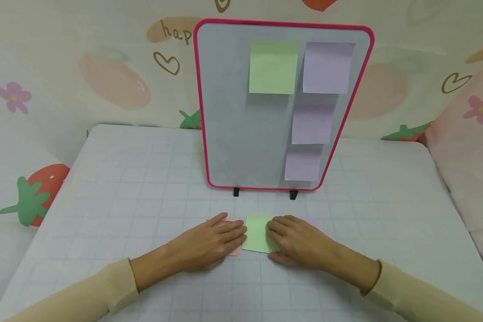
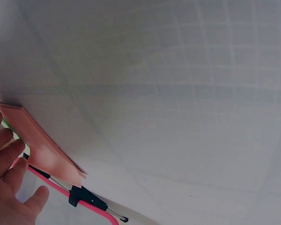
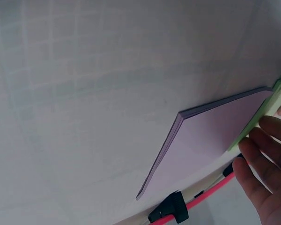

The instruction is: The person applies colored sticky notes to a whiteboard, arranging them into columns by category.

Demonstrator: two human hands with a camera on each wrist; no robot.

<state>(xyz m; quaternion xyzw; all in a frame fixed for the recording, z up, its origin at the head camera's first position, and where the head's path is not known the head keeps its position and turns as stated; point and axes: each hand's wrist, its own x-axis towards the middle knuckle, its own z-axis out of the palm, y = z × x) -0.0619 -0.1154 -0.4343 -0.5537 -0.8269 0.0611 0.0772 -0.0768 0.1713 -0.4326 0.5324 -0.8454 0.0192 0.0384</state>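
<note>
In the head view my left hand [image 1: 213, 241] rests over a pink sticky-note pad [image 1: 234, 252], its straight fingers reaching the left edge of a green sticky-note pad [image 1: 254, 232]. Bent fingers of my right hand [image 1: 299, 239] lie over the right part of the green pad, with the thumb by its lower edge. Whether they pinch a sheet is hidden. A purple sticky-note pad [image 3: 215, 126] lies to the right of the green one, mostly covered by the right hand in the head view. The left wrist view shows the pink pad [image 2: 42, 145] beside the left fingers [image 2: 9, 157].
Behind the pads stands a pink-framed whiteboard [image 1: 241, 134] on black feet [image 1: 293, 194]. It bears a green note [image 1: 273, 68] at the top and three purple notes [image 1: 328, 68] down the right side. A white gridded cloth [image 1: 145, 179] covers the table.
</note>
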